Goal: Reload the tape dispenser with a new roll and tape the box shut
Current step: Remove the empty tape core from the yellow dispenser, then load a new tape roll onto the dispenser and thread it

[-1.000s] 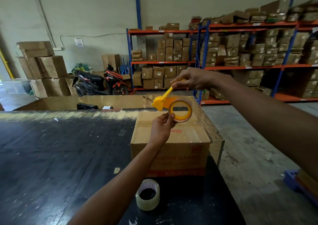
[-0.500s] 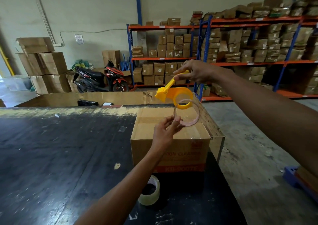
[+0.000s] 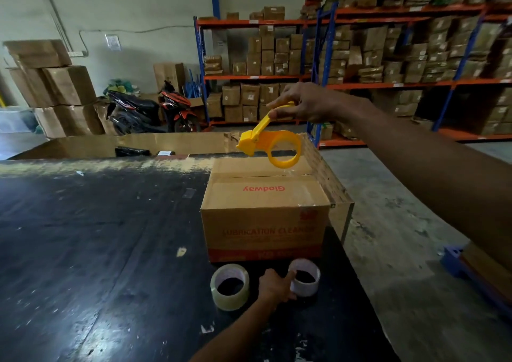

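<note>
Black scuffed desk. Brown cardboard box near its right edge, flaps down. Yellow plastic tape dispenser above the box's far end, ring empty, right hand closed on its handle. Clear tape roll in front of the box. Left hand fingers pinch the rim of the thin white cardboard core just beside it.

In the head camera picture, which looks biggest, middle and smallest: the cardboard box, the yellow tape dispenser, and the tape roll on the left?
1. Cardboard box, easily the largest.
2. Yellow tape dispenser.
3. Tape roll, smallest, though it sits nearer the camera, so the gap with the dispenser is unsure.
</note>
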Action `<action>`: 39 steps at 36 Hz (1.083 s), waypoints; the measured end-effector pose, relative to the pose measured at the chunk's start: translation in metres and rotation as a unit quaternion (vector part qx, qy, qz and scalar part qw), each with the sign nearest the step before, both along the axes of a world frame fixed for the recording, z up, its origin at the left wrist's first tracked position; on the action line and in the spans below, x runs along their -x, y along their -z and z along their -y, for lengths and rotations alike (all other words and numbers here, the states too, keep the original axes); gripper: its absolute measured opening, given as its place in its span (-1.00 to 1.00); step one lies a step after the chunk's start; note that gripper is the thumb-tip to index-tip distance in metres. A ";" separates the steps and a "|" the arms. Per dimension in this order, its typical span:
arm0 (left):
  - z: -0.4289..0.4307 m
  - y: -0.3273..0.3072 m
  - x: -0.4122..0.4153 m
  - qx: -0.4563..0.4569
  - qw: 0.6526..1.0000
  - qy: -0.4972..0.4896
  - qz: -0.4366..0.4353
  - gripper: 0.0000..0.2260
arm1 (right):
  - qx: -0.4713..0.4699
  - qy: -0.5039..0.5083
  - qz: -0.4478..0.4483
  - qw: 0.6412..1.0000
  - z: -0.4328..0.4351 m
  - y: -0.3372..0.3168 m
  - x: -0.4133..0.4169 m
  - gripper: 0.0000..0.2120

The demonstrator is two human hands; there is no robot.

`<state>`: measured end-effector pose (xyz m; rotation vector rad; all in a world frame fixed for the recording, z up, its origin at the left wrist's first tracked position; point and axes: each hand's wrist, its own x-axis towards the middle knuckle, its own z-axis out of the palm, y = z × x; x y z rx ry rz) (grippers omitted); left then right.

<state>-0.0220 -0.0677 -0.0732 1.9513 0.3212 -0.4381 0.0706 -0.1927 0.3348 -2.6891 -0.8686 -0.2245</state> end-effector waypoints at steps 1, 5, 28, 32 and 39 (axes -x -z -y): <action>0.002 0.001 0.000 -0.007 1.000 0.003 -0.002 -0.50 | 0.006 -0.003 -0.001 1.000 0.001 0.001 0.000 -0.58; 0.004 0.000 -0.002 -0.021 1.000 0.020 -0.008 -0.57 | 0.007 -0.012 -0.005 1.000 0.002 0.006 0.000 -0.61; -0.122 -0.030 0.041 -0.309 0.856 0.076 0.408 -0.46 | -0.014 -0.006 -0.022 1.000 -0.024 0.032 -0.025 -0.54; -0.154 -0.011 0.050 -0.308 0.900 0.076 0.299 -0.05 | -0.010 0.000 -0.030 1.000 -0.029 0.042 -0.029 -0.52; -0.169 0.008 0.055 -0.248 0.933 0.079 0.250 -0.11 | -0.001 0.001 -0.035 0.999 -0.037 0.047 -0.029 -0.53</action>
